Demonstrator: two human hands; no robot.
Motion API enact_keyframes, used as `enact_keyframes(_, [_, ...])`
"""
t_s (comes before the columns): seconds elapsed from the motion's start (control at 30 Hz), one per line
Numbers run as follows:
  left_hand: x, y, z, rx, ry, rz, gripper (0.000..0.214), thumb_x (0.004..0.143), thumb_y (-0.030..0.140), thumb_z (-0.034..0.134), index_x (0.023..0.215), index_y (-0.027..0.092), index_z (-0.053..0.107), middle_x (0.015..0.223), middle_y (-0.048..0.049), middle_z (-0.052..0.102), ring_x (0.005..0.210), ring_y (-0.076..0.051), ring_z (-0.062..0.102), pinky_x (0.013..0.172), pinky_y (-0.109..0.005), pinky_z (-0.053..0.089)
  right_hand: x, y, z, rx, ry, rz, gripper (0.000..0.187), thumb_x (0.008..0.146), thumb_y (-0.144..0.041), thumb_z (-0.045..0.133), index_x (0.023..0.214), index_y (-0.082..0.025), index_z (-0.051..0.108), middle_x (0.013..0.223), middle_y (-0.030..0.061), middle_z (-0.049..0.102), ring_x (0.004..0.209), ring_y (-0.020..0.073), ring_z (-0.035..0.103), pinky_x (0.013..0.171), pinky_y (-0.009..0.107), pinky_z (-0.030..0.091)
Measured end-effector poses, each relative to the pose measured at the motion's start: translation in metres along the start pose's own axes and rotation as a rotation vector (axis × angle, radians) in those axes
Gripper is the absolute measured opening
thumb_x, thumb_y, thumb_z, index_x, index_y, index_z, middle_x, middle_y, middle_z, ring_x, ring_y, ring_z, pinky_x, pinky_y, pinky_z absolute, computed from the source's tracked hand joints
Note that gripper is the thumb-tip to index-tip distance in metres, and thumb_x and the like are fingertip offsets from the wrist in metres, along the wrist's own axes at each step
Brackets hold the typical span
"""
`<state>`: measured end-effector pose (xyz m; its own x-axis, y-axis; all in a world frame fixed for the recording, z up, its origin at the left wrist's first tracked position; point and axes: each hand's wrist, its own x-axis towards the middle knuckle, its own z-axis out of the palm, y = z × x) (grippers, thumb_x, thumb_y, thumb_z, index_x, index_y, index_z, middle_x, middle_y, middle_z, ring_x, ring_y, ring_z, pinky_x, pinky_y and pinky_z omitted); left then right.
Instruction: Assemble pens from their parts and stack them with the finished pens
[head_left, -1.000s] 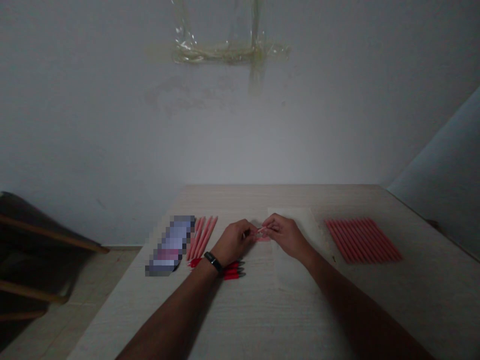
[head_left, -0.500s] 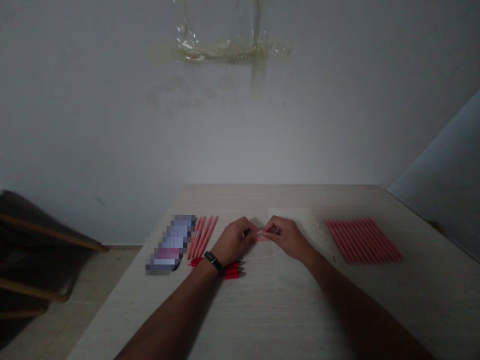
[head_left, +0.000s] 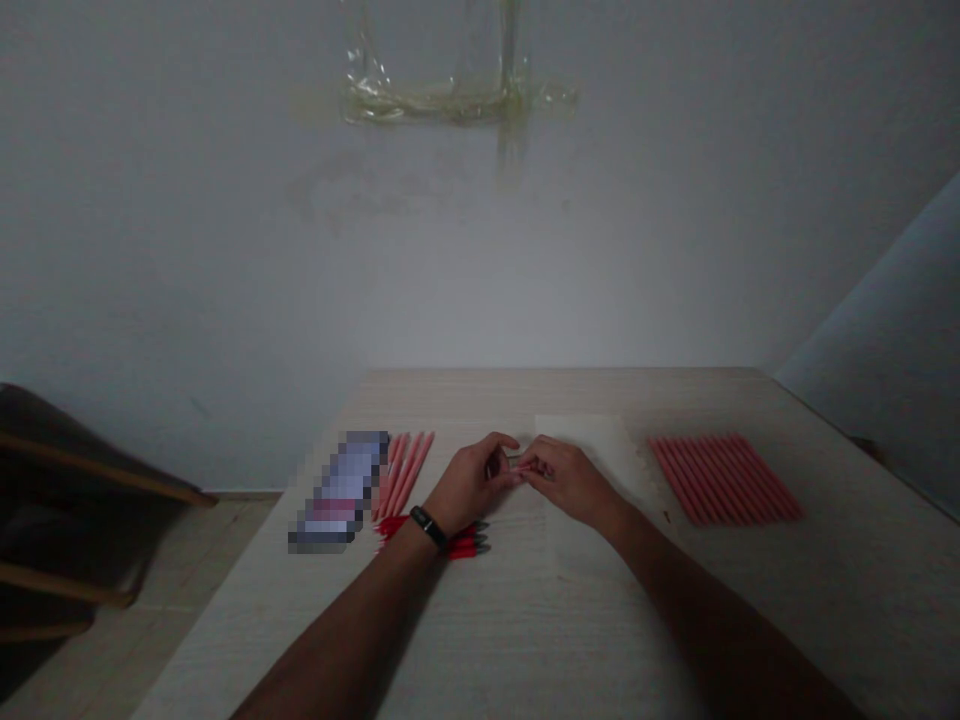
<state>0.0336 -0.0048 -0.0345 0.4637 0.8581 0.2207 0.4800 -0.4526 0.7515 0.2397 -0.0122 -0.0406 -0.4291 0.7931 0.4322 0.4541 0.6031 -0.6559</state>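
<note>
Near the middle of the table, my left hand [head_left: 476, 475] and my right hand [head_left: 566, 475] meet fingertip to fingertip. Between them is a slim pink pen part [head_left: 523, 468], mostly covered by the fingers. My right thumb and forefinger pinch it. The left thumb rests against it, with the left forefinger arched above. Under my left wrist, which wears a black band [head_left: 428, 525], lie several red pen pieces with grey pointed tips [head_left: 469, 543]. Just left of that wrist lie several pink sticks [head_left: 409, 475], like pen barrels.
A phone with a blurred-out screen [head_left: 341, 490] lies at the table's left side. On the right, many pink sticks [head_left: 724, 480] form a neat row. A pale sheet [head_left: 592, 540] lies beneath my right hand. A dark chair with wooden bars [head_left: 67, 580] stands left of the table [head_left: 480, 650].
My left forefinger has lifted and spread from the thumb. My right fingers have closed further over the pink piece, so less of it shows.
</note>
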Motion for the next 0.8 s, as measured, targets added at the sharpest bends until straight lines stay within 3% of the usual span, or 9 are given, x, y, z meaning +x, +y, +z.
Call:
enact_keyframes(0.27, [-0.001,0.000,-0.003,0.342,-0.090,-0.032,0.016,0.078,0.012,0.070,0.092,0.018,0.069,0.089,-0.0047,0.067,0.080,-0.018,0.060,0.071,-0.027,0.043,-0.001,0.017,-0.011,-0.053,0.128,0.083,0.005,0.089,-0.015,0.064,0.087,-0.020,0.064,0.082,-0.0005,0.062,0.071,0.0121,0.059,0.066,0.023,0.046])
enact_keyframes(0.53, [-0.003,0.007,-0.007,0.268,-0.262,0.144,0.016,0.083,0.009,0.059,0.091,0.019,0.070,0.093,-0.0057,0.066,0.090,-0.019,0.060,0.081,-0.028,0.044,-0.001,0.017,-0.012,-0.074,0.164,0.091,0.003,0.089,-0.018,0.065,0.087,-0.020,0.065,0.082,-0.0003,0.064,0.071,0.0127,0.059,0.065,0.024,0.045])
enact_keyframes(0.6, [-0.003,0.010,-0.008,0.214,-0.238,0.142,0.014,0.084,0.010,0.060,0.092,0.018,0.068,0.093,-0.0054,0.066,0.089,-0.019,0.059,0.080,-0.029,0.044,-0.001,0.017,-0.014,-0.057,0.175,0.110,0.002,0.089,-0.019,0.066,0.087,-0.020,0.065,0.082,0.0001,0.065,0.072,0.0133,0.060,0.065,0.024,0.046])
enact_keyframes(0.7, [-0.003,0.013,-0.011,0.056,-0.098,0.092,0.010,0.089,0.020,0.062,0.097,0.018,0.066,0.094,-0.0054,0.067,0.087,-0.019,0.058,0.077,-0.029,0.043,0.000,0.017,-0.016,-0.036,0.196,0.144,0.001,0.088,-0.020,0.068,0.089,-0.020,0.066,0.082,0.0005,0.066,0.072,0.0138,0.062,0.065,0.024,0.046])
enact_keyframes(0.8, [-0.001,0.014,-0.014,-0.175,0.051,0.059,0.019,0.093,0.029,0.061,0.109,0.019,0.065,0.098,-0.0056,0.067,0.087,-0.018,0.059,0.077,-0.029,0.044,-0.001,0.016,-0.017,-0.039,0.202,0.147,0.002,0.088,-0.020,0.068,0.088,-0.020,0.067,0.081,0.0002,0.066,0.071,0.0134,0.062,0.065,0.024,0.046])
